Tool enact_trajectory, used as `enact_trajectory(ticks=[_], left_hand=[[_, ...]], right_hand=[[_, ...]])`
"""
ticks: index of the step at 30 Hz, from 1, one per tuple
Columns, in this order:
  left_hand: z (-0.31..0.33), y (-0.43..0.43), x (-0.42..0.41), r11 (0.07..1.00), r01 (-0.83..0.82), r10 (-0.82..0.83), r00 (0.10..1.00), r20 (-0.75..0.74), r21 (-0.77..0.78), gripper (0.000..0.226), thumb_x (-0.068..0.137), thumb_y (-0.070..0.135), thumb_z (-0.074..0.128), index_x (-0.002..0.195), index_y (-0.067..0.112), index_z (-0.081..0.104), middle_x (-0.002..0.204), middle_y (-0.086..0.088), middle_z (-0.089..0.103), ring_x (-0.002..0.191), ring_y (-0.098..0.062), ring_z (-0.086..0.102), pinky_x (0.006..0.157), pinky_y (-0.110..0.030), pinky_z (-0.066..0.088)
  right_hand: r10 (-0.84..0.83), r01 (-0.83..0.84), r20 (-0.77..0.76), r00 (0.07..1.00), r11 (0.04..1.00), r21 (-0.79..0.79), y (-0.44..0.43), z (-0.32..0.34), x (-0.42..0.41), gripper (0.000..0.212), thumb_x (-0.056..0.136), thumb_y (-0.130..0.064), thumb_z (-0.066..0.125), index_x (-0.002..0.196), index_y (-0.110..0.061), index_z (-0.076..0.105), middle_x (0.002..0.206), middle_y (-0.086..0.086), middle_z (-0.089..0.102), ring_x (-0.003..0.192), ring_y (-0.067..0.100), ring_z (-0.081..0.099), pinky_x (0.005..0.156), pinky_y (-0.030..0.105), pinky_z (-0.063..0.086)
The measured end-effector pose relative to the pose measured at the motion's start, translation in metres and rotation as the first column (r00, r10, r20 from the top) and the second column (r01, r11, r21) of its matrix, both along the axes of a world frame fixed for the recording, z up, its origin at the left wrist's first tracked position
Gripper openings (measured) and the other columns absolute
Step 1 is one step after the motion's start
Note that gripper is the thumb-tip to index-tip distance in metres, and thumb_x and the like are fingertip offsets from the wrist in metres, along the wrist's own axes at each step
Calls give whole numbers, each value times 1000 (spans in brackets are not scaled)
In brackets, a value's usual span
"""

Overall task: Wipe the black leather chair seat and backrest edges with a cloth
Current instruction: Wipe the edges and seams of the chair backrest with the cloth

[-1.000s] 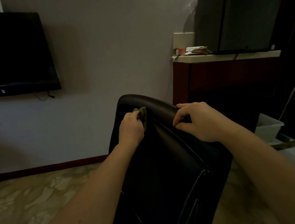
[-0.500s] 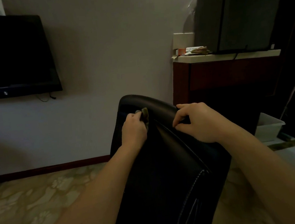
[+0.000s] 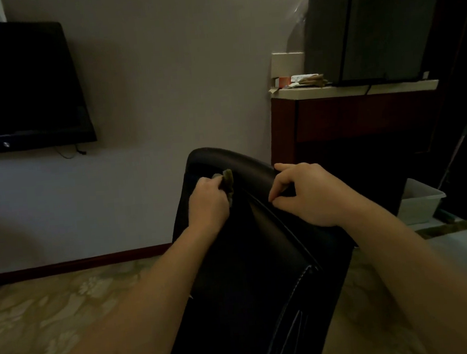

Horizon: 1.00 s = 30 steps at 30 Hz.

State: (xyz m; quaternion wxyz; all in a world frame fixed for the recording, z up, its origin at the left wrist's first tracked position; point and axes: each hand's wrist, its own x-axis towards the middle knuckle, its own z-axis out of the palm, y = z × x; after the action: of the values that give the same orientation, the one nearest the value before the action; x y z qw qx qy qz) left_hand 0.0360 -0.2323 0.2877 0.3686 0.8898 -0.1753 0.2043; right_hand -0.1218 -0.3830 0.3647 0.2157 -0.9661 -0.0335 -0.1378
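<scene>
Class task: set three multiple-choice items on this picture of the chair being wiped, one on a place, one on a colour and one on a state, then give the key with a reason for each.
1. Where is the cloth?
A. lying on the floor
B. in the left hand, against the top of the chair backrest
C. hanging on a hook

2. What colour is the chair backrest?
A. black
B. white
C. red

3. What is the right hand doing?
A. hanging free
B. gripping the backrest's upper edge
C. holding a cup

Key:
1 B: the cloth sticks out of the left hand's grip, on the leather.
2 A: the leather is black with pale stitching.
3 B: its fingers and thumb curl round the edge.
</scene>
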Motion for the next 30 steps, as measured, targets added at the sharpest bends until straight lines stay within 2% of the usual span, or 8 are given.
enact_trajectory(ticks=[2,4,9,13,19,26,30], left_hand=[[-4,0,-15,999,46,-45,999,26,-19,31,103,16,43,130,17,60,109,0,51,84,-12,50,72,-24,41],[-4,3,-17,999,40,-39,999,25,-27,33,103,15,44,132,18,59,112,1,51,89,-13,52,76,-24,42],[5,2,-12,999,-46,46,999,-15,6,33,103,15,40,130,15,60,110,-9,52,88,-25,55,81,-40,52],[-1,-6,-26,999,-38,38,999,37,-3,29,103,16,41,123,14,62,106,-5,52,84,-19,54,78,-32,50],[-7,2,-26,999,34,-34,998,60,0,34,103,15,43,133,16,57,113,-3,52,89,-15,52,78,-26,43],[2,-9,-24,997,-72,72,997,6,-21,31,103,16,39,125,14,61,107,-6,51,87,-24,54,81,-38,50],[-5,-13,-45,999,-17,19,999,50,-46,30,103,18,42,127,17,60,106,0,50,84,-15,53,76,-27,47]], right_hand=[[2,-2,2,1000,1000,-6,0,0,1,15,89,-22,68,86,-37,67,155,-3,34,144,10,26,102,21,22],[8,-8,-7,1000,1000,-13,2,0,1,15,89,-22,68,86,-37,67,155,-3,33,144,10,26,102,21,22],[6,-5,-24,1000,1000,17,4,1,-3,13,88,-21,67,86,-34,68,156,-4,32,144,12,26,101,22,23],[2,-1,-16,1000,999,53,3,3,-4,9,87,-21,69,85,-29,68,154,-3,35,143,10,27,100,19,24],[13,-12,-18,1000,998,57,2,1,1,7,86,-23,70,82,-27,67,155,-3,34,143,10,28,104,22,25],[17,-14,-26,1000,993,115,-3,-3,-7,8,89,-28,65,81,-30,64,159,-9,25,142,15,32,108,31,35],[7,-6,-7,1000,994,108,-2,-2,-3,13,90,-26,62,81,-34,64,157,-9,28,140,16,35,106,28,35]])
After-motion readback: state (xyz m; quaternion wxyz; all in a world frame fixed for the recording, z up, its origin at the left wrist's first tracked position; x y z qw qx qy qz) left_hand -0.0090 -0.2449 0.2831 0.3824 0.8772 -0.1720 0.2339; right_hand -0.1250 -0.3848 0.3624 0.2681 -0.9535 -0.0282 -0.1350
